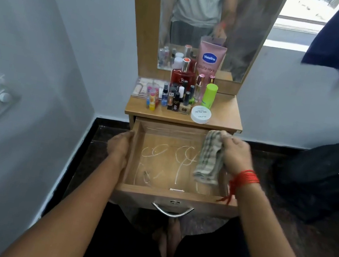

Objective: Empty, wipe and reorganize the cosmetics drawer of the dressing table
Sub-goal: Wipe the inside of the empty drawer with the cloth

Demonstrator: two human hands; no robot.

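Wiping is the step in hand, as I read it: the drawer (176, 194) of the dressing table stands pulled out below the worktop (226, 113), emptied of cosmetics, with white looping streaks (181, 159) across its wooden floor and one small pale strip (176, 189) lying against the front wall. The right hand (235, 154) grips a bunched checked cloth (210, 159), fingers curled round it, at the drawer's right wall near the rear right corner; the cloth hangs down inside along that wall. The left hand (120, 145) lies against the outside of the left wall, seemingly steadying the drawer, though I cannot tell whether its fingers hook over the rim. The drawer's contents crowd the left and middle of the worktop: a pink Vaseline tube (210, 59) leaning on the mirror (196, 10), a red perfume bottle (182, 77), a green roll-on bottle (209, 96), a white round tub (201, 115) at the front edge, a clear palette (141, 87) at the left edge, and a huddle of nail polishes and small bottles between them. The emptying looks done and the putting back not yet begun. The next move, to my eye, calls for bringing the cloth down flat on the floor and sweeping across the streaks toward the left wall, working into the corners, while the other hand keeps the drawer from sliding.
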